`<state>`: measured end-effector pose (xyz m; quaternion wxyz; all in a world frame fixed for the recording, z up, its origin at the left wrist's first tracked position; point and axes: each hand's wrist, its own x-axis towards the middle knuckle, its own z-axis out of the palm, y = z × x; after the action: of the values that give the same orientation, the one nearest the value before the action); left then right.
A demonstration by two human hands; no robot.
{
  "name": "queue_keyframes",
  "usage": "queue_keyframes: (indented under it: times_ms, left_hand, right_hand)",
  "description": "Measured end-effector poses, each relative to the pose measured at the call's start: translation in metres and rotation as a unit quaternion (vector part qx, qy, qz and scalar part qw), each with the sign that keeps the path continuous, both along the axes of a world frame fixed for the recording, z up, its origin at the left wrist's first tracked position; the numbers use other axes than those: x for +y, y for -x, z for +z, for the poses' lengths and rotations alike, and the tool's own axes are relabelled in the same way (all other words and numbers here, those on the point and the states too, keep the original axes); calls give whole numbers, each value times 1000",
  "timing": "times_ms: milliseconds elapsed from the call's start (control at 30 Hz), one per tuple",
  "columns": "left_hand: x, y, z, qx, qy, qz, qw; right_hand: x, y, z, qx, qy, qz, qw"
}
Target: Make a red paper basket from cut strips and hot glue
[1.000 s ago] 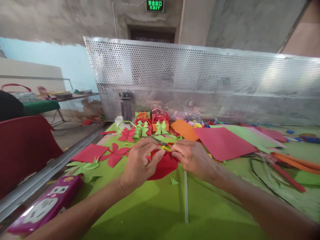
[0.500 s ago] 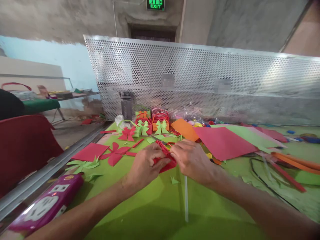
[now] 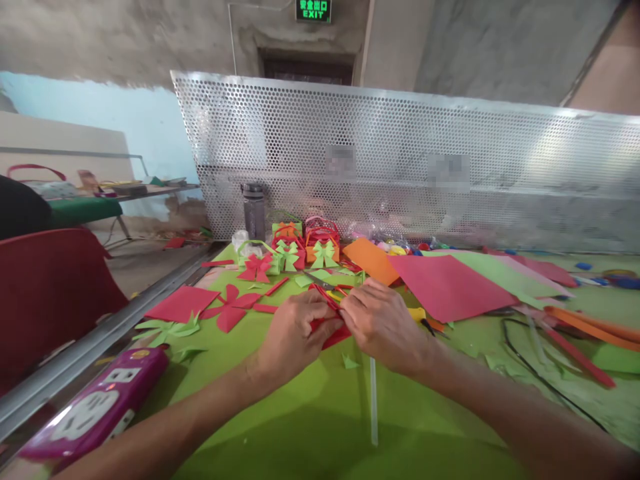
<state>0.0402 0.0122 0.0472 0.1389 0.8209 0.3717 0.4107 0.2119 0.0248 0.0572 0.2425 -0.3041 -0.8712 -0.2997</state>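
Observation:
Both my hands meet over the green table [image 3: 310, 413], pinching a folded piece of red paper [image 3: 334, 329]. My left hand [image 3: 295, 333] grips its left side with fingers curled. My right hand [image 3: 383, 320] presses its right side, fingers closed on the fold. Only a small strip of the paper shows between and below my fingers. A red paper flower cutout [image 3: 231, 308] lies just left of my left hand.
Small paper baskets with bows [image 3: 300, 250] stand behind my hands. Red, orange and green sheets [image 3: 445, 283] spread to the right, with strips and a black cord [image 3: 530, 347]. A pink power strip [image 3: 95, 407] sits front left. A perforated metal panel [image 3: 400, 160] walls the back.
The red paper was a broad rounded piece under my hands; it has been folded up smaller between my fingers. My hands have drawn closer together.

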Motion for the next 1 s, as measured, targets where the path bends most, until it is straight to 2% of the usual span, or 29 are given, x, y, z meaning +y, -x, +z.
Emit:
queue_keyframes:
  times_ms: [167,300,467,533,733,1000]
  left_hand:
    - [-3,-2,3,30,-30,-9,999]
    - [-4,0,8,44,-42,-44,997]
    - [12,18,14,19,-80,-13,996]
    - [20,24,14,36,-100,-22,994]
    - [21,20,12,128,-121,-117,977]
    - [15,17,9,89,-105,-147,979]
  right_hand:
    - [0,-2,4,-9,-21,7,1000]
    - [2,-4,4,-13,-28,1,1000]
    - [5,-4,4,-13,-26,11,1000]
    - [5,-3,5,-15,-13,26,999]
    - [1,-2,4,-26,23,80,996]
    - [-4,-2,6,-16,47,80,996]
